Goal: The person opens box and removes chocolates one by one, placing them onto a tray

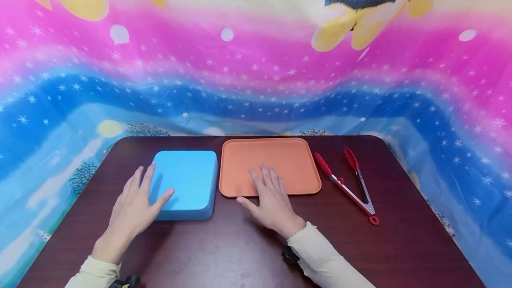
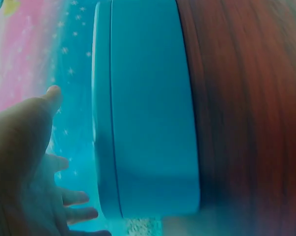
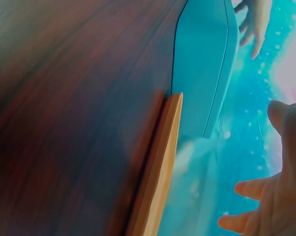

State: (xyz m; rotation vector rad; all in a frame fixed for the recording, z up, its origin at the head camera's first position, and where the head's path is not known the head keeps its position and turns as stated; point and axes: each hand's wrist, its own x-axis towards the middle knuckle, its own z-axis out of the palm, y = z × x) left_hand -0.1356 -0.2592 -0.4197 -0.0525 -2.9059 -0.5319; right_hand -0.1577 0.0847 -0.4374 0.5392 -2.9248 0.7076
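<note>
A closed light-blue box [image 1: 185, 179] with rounded corners sits left of centre on the table. My left hand [image 1: 134, 203] hovers at its left edge, fingers spread and holding nothing; in the left wrist view the box's side and lid seam [image 2: 148, 113] show apart from the fingers. To the right of the box lies a flat orange tray [image 1: 244, 159] with a low rim. My right hand [image 1: 274, 199] is over the tray's front edge, fingers extended. The right wrist view shows this hand [image 3: 270, 201] above the tray rim [image 3: 160, 172], gripping nothing.
Red-and-silver kitchen tongs [image 1: 352, 190] lie spread on the table right of the tray, their ring toward the front. The dark brown wooden table [image 1: 240, 252] has a patterned pink and blue cloth [image 1: 256, 70] hanging behind and beside it.
</note>
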